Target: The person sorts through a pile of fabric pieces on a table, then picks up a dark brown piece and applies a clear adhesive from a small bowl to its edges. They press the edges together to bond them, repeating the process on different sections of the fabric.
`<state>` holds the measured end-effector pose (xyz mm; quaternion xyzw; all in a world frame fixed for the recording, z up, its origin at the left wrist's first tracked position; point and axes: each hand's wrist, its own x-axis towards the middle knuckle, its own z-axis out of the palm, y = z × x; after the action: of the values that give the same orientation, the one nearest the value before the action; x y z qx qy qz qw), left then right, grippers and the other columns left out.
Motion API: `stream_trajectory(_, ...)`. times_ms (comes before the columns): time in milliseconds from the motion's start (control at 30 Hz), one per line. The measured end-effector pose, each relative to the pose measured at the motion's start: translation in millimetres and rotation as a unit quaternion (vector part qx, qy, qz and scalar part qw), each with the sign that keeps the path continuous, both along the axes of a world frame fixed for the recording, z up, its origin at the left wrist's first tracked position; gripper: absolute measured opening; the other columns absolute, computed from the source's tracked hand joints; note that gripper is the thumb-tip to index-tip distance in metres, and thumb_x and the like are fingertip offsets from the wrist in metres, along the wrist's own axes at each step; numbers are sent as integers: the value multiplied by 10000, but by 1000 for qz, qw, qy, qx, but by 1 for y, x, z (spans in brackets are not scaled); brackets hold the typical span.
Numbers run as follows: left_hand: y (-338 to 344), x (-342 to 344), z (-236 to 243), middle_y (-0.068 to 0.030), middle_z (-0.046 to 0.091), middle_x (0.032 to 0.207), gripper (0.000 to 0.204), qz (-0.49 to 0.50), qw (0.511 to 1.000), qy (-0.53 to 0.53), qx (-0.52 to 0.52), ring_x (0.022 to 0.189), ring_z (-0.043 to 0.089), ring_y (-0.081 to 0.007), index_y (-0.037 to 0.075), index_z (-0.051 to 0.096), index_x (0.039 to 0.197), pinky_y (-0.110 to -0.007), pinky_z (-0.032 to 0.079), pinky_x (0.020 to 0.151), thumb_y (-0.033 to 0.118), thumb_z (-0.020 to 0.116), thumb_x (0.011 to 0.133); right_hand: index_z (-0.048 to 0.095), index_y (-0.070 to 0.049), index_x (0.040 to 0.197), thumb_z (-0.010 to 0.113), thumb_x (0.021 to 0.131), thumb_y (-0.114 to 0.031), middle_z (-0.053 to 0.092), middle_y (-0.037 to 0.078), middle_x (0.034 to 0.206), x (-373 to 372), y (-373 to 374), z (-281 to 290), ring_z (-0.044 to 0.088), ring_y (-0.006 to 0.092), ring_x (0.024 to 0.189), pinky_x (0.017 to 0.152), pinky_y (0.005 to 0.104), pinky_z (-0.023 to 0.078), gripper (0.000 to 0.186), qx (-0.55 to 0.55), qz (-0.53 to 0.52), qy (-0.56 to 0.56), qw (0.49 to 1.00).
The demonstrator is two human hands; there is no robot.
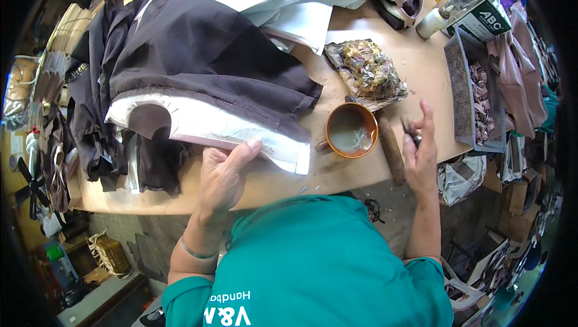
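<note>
My left hand (224,179) grips the lower edge of a white panel (235,131) with a pinkish edge and a curved cut-out, attached to dark brown fabric (205,44). My right hand (421,146) is raised at the table's right front, index finger extended, the other fingers closed on a small dark metal tool (413,134), partly hidden. Between my hands is a brown cup (351,129) of cloudy liquid with pale bits at its rim. A brown stick (391,155) lies beside it, and a crusted mat heaped with scraps (366,69) is just behind the cup.
A grey plastic crate (457,92) of small pieces stands at the right, near pink fabric (515,80), a white bottle (430,24) and a tin (484,20). White pieces (292,20) lie at the back of the table (328,176). Bundled straps hang at the left.
</note>
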<state>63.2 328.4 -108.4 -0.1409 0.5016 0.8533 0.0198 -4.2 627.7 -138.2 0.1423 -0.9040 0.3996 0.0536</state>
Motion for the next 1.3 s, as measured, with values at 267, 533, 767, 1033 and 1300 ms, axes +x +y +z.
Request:
stream_trajectory(267, 10, -9, 4, -88, 619, 902, 133, 16, 998, 40, 40, 821, 578, -136, -15, 603, 932, -267, 449, 775, 16, 553, 812, 66, -52, 1379, 579, 804, -137, 571, 214, 950, 25, -70, 34, 597, 338, 797, 712, 364, 463, 776, -67, 268, -104, 956)
stream_trajectory(533, 12, -6, -7, -64, 611, 930, 156, 46, 992, 115, 10, 845, 569, -126, 1, 605, 957, -260, 443, 786, -18, 543, 815, -54, -60, 1373, 616, 769, -125, 578, 262, 901, 12, -78, 36, 597, 368, 800, 734, 386, 447, 905, -119, 257, -228, 932)
stream_trajectory(767, 13, -4, -13, -49, 611, 939, 182, 48, 990, 124, -48, 858, 557, -115, 12, 604, 990, -244, 435, 785, -14, 554, 817, -98, -78, 1372, 637, 749, -119, 599, 227, 831, 2, -89, 46, 594, 319, 796, 753, 367, 429, 965, -134, 277, -348, 886)
stream_trajectory(1033, 15, -3, -14, -42, 605, 955, 176, 41, 990, 122, -62, 860, 547, -109, 17, 605, 996, -242, 430, 787, 4, 549, 829, -57, -84, 1381, 626, 764, -100, 596, 226, 924, 2, -94, 51, 607, 325, 784, 753, 376, 443, 920, -79, 255, -373, 888)
stream_trajectory(1300, 7, -6, -15, -53, 614, 942, 163, 56, 994, 94, 3, 865, 558, -119, 22, 616, 969, -253, 423, 806, 10, 565, 815, 54, -135, 1390, 619, 762, -72, 506, 286, 1119, 10, -56, 27, 597, 356, 892, 789, 389, 467, 846, -64, 159, -243, 955)
